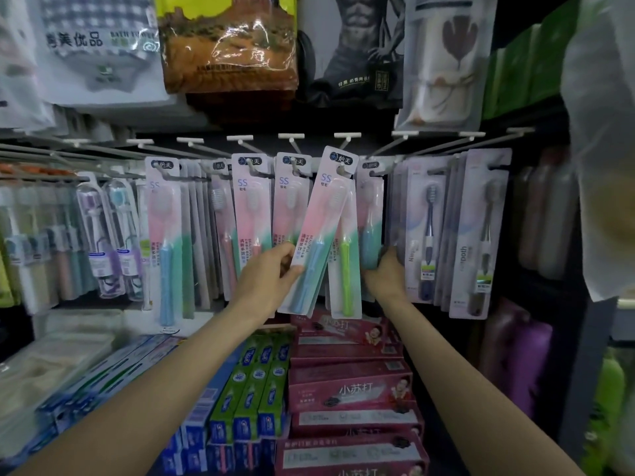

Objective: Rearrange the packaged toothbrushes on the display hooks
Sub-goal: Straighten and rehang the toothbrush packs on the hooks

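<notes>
Rows of packaged toothbrushes hang from white display hooks [347, 136] across the middle of the shelf wall. My left hand [271, 276] pinches a tilted pink-and-green pack with a blue toothbrush [319, 235] near its lower end; the pack's top hole sits by a hook. Behind it hangs a pack with a green toothbrush [347, 269]. My right hand [386, 276] grips the bottom of the hanging packs [369, 221] just right of it. Grey packs with dark brushes [426, 231] hang further right.
Towel packs [230, 42] hang above the hooks. Below lie stacked toothpaste boxes, green-blue [254, 386] and red [350, 386]. Electric toothbrush packs [110, 242] hang at the left. Bottles [515, 359] stand at the right.
</notes>
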A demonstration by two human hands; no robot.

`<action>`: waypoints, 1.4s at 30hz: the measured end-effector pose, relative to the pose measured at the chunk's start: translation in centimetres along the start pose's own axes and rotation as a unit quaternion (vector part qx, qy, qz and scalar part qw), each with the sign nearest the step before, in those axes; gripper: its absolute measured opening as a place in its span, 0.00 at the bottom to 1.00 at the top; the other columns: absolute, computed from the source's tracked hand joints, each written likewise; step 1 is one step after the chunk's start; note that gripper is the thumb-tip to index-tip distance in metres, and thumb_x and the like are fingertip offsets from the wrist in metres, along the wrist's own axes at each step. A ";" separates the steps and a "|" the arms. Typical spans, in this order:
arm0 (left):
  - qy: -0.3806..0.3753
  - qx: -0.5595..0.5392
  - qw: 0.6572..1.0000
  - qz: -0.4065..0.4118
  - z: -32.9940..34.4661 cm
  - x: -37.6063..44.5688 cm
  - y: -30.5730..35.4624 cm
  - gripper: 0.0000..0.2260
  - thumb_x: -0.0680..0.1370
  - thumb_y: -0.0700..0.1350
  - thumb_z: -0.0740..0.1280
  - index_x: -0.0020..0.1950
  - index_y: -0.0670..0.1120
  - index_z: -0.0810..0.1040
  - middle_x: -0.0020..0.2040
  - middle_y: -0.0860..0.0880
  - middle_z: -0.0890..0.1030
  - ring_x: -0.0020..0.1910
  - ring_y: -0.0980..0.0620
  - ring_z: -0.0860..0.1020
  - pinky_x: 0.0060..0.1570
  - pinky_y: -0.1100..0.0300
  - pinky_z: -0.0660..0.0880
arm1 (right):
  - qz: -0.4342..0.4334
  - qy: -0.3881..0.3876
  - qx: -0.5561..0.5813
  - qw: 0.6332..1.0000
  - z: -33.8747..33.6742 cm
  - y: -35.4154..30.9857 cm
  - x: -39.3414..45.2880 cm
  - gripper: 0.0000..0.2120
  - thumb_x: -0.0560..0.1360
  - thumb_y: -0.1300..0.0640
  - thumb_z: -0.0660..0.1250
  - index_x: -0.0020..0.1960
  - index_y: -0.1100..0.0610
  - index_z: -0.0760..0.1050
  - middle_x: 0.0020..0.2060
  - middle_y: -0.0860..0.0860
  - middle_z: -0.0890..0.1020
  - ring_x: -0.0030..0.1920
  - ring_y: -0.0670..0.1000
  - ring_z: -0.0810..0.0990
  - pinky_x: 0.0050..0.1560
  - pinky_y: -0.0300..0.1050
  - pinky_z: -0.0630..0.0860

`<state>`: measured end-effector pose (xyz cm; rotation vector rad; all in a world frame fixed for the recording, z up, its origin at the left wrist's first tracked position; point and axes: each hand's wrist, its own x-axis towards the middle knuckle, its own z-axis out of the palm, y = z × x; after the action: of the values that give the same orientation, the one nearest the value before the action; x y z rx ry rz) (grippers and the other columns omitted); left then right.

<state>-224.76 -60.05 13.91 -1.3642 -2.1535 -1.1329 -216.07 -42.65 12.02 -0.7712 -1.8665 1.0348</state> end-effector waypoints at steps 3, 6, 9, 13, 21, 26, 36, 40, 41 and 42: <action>0.001 -0.006 1.000 0.007 0.3 0.0 0.0 0.09 0.77 0.44 0.65 0.40 0.43 0.69 0.36 0.41 0.75 0.38 0.43 0.77 0.41 0.52 0.74 | -0.034 0.022 -0.029 0.999 -1.8 -0.3 -1.8 0.23 0.75 0.59 0.67 0.66 0.63 0.63 0.57 0.56 0.75 0.48 0.49 0.71 0.45 0.39 0.69; 0.000 -0.013 1.000 0.010 0.6 0.0 0.1 0.10 0.77 0.43 0.65 0.38 0.43 0.67 0.34 0.43 0.73 0.36 0.43 0.75 0.38 0.54 0.72 | -0.040 0.022 -0.084 0.995 -4.1 -1.2 -2.7 0.20 0.77 0.59 0.65 0.66 0.62 0.65 0.56 0.58 0.76 0.47 0.52 0.72 0.46 0.43 0.71; -0.001 -0.019 1.000 0.011 0.7 -0.2 0.4 0.11 0.77 0.43 0.65 0.37 0.44 0.66 0.33 0.43 0.72 0.36 0.43 0.74 0.37 0.54 0.71 | -0.040 0.006 -0.129 0.991 -6.1 -2.1 -3.0 0.17 0.78 0.61 0.61 0.66 0.62 0.66 0.58 0.59 0.75 0.52 0.56 0.74 0.46 0.42 0.69; -0.001 -0.017 1.000 0.009 0.3 -0.4 0.4 0.10 0.77 0.43 0.65 0.38 0.44 0.67 0.38 0.40 0.76 0.40 0.41 0.76 0.40 0.52 0.73 | -0.037 0.004 -0.173 0.984 -8.0 -2.4 -2.8 0.17 0.77 0.64 0.60 0.65 0.63 0.66 0.59 0.60 0.74 0.57 0.60 0.74 0.48 0.44 0.68; -0.004 -0.007 1.000 0.007 -0.7 -0.7 0.4 0.06 0.77 0.43 0.64 0.45 0.40 0.72 0.42 0.40 0.78 0.43 0.43 0.77 0.44 0.52 0.74 | -0.008 -0.055 -0.111 0.992 -9.1 -2.3 -2.3 0.19 0.77 0.64 0.61 0.67 0.61 0.65 0.58 0.56 0.73 0.55 0.56 0.72 0.51 0.46 0.70; -0.005 -0.005 1.000 0.004 -0.8 -0.8 0.6 0.07 0.78 0.43 0.64 0.48 0.39 0.73 0.42 0.40 0.78 0.43 0.43 0.77 0.43 0.54 0.73 | 0.016 -0.091 -0.055 0.994 -9.0 -2.2 -2.4 0.18 0.77 0.64 0.61 0.66 0.58 0.65 0.55 0.54 0.73 0.54 0.54 0.72 0.53 0.47 0.71; -0.013 0.001 1.000 0.008 -1.1 -0.8 0.8 0.07 0.78 0.43 0.64 0.42 0.42 0.69 0.41 0.40 0.78 0.43 0.42 0.77 0.46 0.48 0.76 | -0.019 -0.055 -0.099 0.993 -8.9 -2.0 -1.7 0.20 0.76 0.65 0.62 0.67 0.61 0.64 0.58 0.56 0.72 0.52 0.53 0.71 0.50 0.45 0.68; -0.011 0.005 1.000 0.014 -1.1 -0.8 0.8 0.10 0.78 0.42 0.64 0.38 0.46 0.66 0.36 0.44 0.75 0.37 0.45 0.75 0.40 0.54 0.74 | -0.026 -0.035 -0.114 0.993 -8.6 -1.6 -1.6 0.20 0.76 0.64 0.64 0.67 0.61 0.66 0.61 0.58 0.73 0.57 0.57 0.73 0.51 0.44 0.68; -0.012 0.006 1.000 0.012 -1.1 -0.8 0.9 0.12 0.78 0.42 0.64 0.37 0.48 0.65 0.33 0.46 0.72 0.35 0.48 0.73 0.38 0.57 0.71 | -0.030 -0.036 -0.119 0.992 -8.4 -1.5 -1.6 0.21 0.75 0.63 0.65 0.67 0.62 0.66 0.61 0.58 0.74 0.58 0.58 0.73 0.51 0.43 0.68; -0.013 0.006 1.000 0.011 -1.0 -0.9 0.9 0.12 0.78 0.42 0.64 0.36 0.48 0.65 0.33 0.47 0.71 0.34 0.49 0.72 0.38 0.58 0.70 | -0.031 -0.039 -0.124 0.991 -8.2 -1.4 -1.7 0.21 0.75 0.63 0.65 0.67 0.62 0.66 0.61 0.59 0.74 0.59 0.58 0.73 0.51 0.42 0.68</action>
<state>-223.67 -61.17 14.39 -1.4010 -2.1551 -1.0997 -208.23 -41.74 15.05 -0.8202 -2.1002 0.8134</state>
